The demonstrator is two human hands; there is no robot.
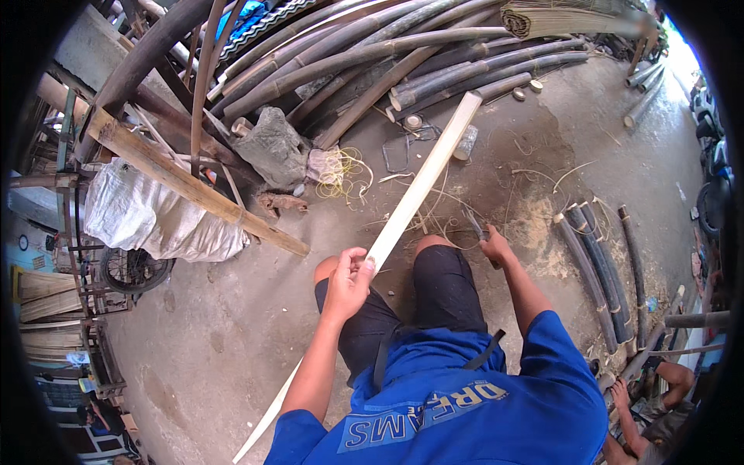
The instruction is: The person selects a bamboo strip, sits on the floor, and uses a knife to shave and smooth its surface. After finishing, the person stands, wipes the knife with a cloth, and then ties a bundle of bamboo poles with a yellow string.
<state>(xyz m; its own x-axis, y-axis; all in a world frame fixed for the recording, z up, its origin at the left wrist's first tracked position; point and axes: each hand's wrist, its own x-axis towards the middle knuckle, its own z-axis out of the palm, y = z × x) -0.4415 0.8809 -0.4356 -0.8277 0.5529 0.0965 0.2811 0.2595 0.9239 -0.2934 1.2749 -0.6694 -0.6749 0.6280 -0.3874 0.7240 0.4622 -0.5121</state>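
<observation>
A long, pale split bamboo strip (pixel 425 180) slants across the middle, from beyond my knees back past my left forearm. My left hand (pixel 349 285) is closed around it above my left knee, thumb on top. In my right hand (pixel 494 246), just beyond my right knee, is a knife; its narrow blade (pixel 470 219) points away and to the left, apart from the strip. My right fingers wrap the handle, which is mostly hidden. Thin bamboo shavings (pixel 438 203) lie on the floor beneath the blade.
Long bamboo poles (pixel 364 58) are piled at the back. A rock (pixel 271 147) and a thick bamboo piece (pixel 186 182) stand at left, near a white sack (pixel 155 213). Shorter dark poles (pixel 601 263) lie at right. Another person (pixel 659 403) sits at lower right.
</observation>
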